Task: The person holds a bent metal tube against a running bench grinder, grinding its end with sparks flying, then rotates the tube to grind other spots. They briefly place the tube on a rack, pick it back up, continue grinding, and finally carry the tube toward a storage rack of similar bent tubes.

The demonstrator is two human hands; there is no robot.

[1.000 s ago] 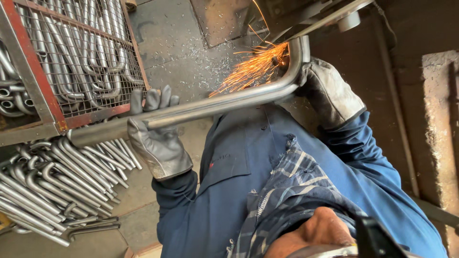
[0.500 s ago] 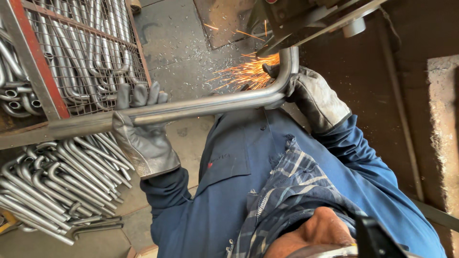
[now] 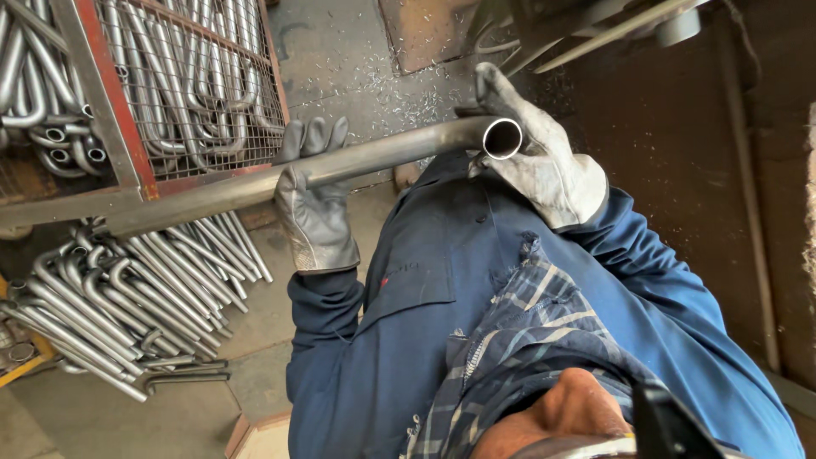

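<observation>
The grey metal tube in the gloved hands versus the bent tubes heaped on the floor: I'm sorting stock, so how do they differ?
The grey metal tube is held off the ground by the left hand and right hand; the bent tubes lie piled on the floor. Its visible length runs straight, showing one open end; theirs curve into hooks. Both are bare grey round tubing.

**Blue workwear, grey gloves**

The worker wears a dark blue jacket (image 3: 442, 280) with long sleeves and a small red mark on the chest. Above the jacket's collar sits a blue-and-white checked scarf (image 3: 527, 340). At the sleeve ends, the left hand (image 3: 316, 208) and right hand (image 3: 535, 161) wear scuffed grey leather gloves with wide cuffs.
</observation>
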